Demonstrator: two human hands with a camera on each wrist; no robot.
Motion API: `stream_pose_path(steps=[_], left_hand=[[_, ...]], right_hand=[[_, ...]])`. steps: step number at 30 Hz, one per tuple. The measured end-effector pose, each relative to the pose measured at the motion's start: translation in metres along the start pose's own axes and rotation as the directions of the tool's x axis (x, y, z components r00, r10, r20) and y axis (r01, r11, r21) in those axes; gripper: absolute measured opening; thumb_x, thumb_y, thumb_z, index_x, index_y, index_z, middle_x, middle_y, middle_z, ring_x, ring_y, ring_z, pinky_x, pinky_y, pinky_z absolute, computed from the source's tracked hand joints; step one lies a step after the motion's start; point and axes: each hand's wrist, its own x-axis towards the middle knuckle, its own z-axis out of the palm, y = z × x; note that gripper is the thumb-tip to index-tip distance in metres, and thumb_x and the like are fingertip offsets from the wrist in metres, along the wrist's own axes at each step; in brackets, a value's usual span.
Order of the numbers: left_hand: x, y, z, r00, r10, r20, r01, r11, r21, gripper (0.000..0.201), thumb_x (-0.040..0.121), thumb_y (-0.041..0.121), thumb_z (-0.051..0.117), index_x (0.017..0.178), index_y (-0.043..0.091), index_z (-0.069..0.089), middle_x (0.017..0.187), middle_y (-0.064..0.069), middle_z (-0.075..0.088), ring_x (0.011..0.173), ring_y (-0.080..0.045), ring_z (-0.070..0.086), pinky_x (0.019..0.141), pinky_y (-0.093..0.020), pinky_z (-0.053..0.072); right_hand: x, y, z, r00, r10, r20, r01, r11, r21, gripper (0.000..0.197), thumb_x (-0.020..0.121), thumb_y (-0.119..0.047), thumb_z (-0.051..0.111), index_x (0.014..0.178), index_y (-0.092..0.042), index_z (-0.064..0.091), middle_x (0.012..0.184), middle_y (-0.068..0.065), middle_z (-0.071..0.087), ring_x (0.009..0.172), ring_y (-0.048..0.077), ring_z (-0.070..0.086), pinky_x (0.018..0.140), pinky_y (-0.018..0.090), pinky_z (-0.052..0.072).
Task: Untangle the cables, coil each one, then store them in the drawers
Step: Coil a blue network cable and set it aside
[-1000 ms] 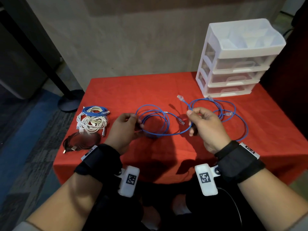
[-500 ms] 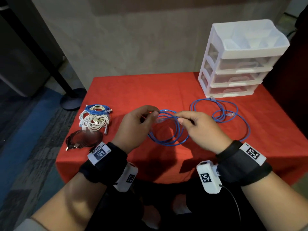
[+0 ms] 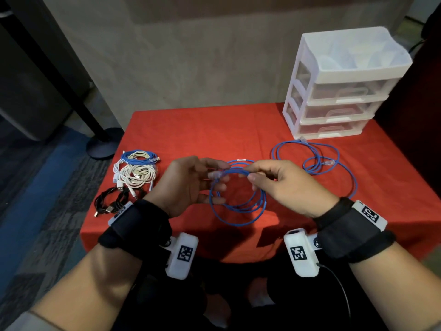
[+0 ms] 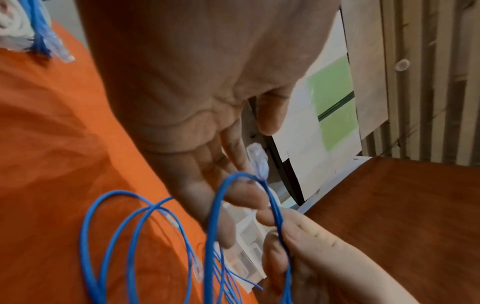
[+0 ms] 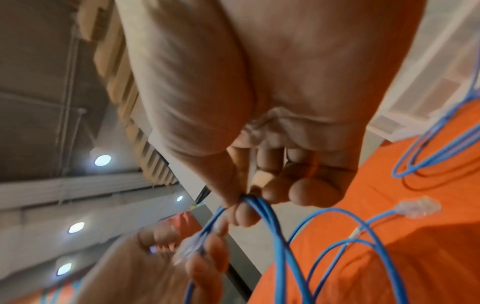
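Observation:
A blue network cable (image 3: 238, 211) hangs as a coil of several loops between my hands, above the red tablecloth (image 3: 214, 130). My right hand (image 3: 250, 174) pinches the bunched strands (image 5: 259, 207) at the top of the coil between thumb and forefinger. My left hand (image 3: 214, 177) has nearly straight fingers, and the cable's clear plug (image 4: 258, 162) lies against them with the thumb apart. A second blue cable (image 3: 317, 161) lies in loose loops at the right, its clear plug (image 5: 418, 206) on the cloth. The white drawer unit (image 3: 341, 91) stands at the back right, drawers closed.
At the table's left lie a blue and white coiled bundle (image 3: 138, 156), a white cable bundle (image 3: 136, 175) and a black cable (image 3: 112, 204). A dark stand base (image 3: 105, 144) sits on the floor beyond the left corner. A wall runs behind the table.
My right hand brought the free end of the cable over to the left hand. Both hands came together, and the coil now hangs between them with the plug on my left fingers.

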Motion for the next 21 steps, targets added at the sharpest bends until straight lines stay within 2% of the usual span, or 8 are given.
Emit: stream_pose_path(steps=[3,6,8,11,14,17,19,21], left_hand=[[-0.001,0.005,0.011,1.0,-0.008,-0.001,0.008,0.938,0.346,0.038,0.104,0.03,0.033,0.106,0.009,0.065,0.082,-0.012,0.069,0.069,-0.023,0.065,0.073,-0.035,0.052],[0.001,0.002,0.024,0.999,0.027,0.028,-0.038,0.828,0.56,0.028,0.108,0.032,0.04,0.101,0.012,0.057,0.067,-0.002,0.052,0.054,-0.012,0.048,0.062,-0.029,0.052],[0.0,0.002,0.024,0.998,0.038,0.054,-0.062,0.817,0.574,0.028,0.108,0.033,0.039,0.098,0.015,0.058,0.064,0.004,0.039,0.051,-0.008,0.036,0.059,-0.028,0.048],[-0.002,0.005,0.019,0.998,0.037,0.05,-0.059,0.827,0.559,0.036,0.108,0.035,0.04,0.085,0.02,0.063,0.061,0.006,0.034,0.05,-0.008,0.03,0.059,-0.032,0.041],[-0.007,0.008,0.012,0.999,0.005,0.042,-0.028,0.826,0.564,0.041,0.106,0.04,0.041,0.087,0.018,0.07,0.058,0.009,0.037,0.049,-0.007,0.032,0.065,-0.033,0.045],[-0.013,0.011,0.004,1.0,-0.014,0.0,0.012,0.872,0.49,0.039,0.103,0.043,0.044,0.087,0.011,0.06,0.059,0.004,0.035,0.05,-0.011,0.03,0.068,-0.033,0.053],[-0.017,0.015,0.0,1.0,-0.016,-0.021,0.024,0.895,0.446,0.038,0.104,0.042,0.044,0.086,0.01,0.056,0.059,0.003,0.031,0.053,-0.013,0.025,0.068,-0.032,0.058],[-0.02,0.019,-0.002,1.0,-0.023,0.002,0.02,0.915,0.403,0.038,0.104,0.04,0.044,0.085,0.009,0.054,0.058,0.003,0.029,0.055,-0.016,0.018,0.073,-0.037,0.06]], right_hand=[[0.001,-0.001,0.001,0.997,-0.049,0.059,0.056,0.991,-0.123,0.014,0.097,-0.014,0.066,0.097,-0.025,0.074,0.074,-0.002,0.067,0.069,0.005,0.055,0.069,0.03,0.046],[0.003,-0.004,0.004,0.993,-0.084,0.086,0.096,0.984,-0.149,0.009,0.096,-0.014,0.068,0.095,-0.022,0.072,0.072,-0.01,0.064,0.067,0.0,0.054,0.067,0.019,0.044],[0.003,-0.003,0.004,0.989,-0.073,0.132,0.08,0.995,-0.051,0.006,0.096,-0.013,0.068,0.101,-0.017,0.068,0.082,0.003,0.068,0.075,0.005,0.057,0.075,0.024,0.047],[-0.003,0.002,0.004,0.963,-0.029,0.269,-0.017,0.986,0.167,0.018,0.098,-0.008,0.064,0.112,-0.012,0.055,0.093,0.015,0.066,0.083,0.015,0.065,0.08,0.027,0.051],[-0.006,0.006,0.001,0.948,0.026,0.316,-0.092,0.977,0.194,0.015,0.099,-0.008,0.061,0.112,-0.009,0.053,0.084,0.01,0.065,0.074,0.014,0.063,0.072,0.026,0.05],[-0.005,0.007,-0.01,0.96,0.015,0.279,-0.047,0.993,0.108,0.016,0.098,-0.021,0.064,0.108,-0.008,0.064,0.079,0.007,0.056,0.071,0.02,0.047,0.067,0.038,0.038],[-0.005,0.002,-0.017,0.968,-0.004,0.252,-0.014,0.998,0.069,0.013,0.1,-0.019,0.062,0.107,-0.01,0.068,0.071,-0.007,0.053,0.066,0.01,0.045,0.064,0.027,0.038],[-0.003,-0.003,-0.02,0.972,-0.022,0.232,0.008,0.998,0.06,0.014,0.099,-0.019,0.062,0.106,-0.012,0.071,0.069,-0.01,0.055,0.065,0.004,0.047,0.063,0.022,0.039]])
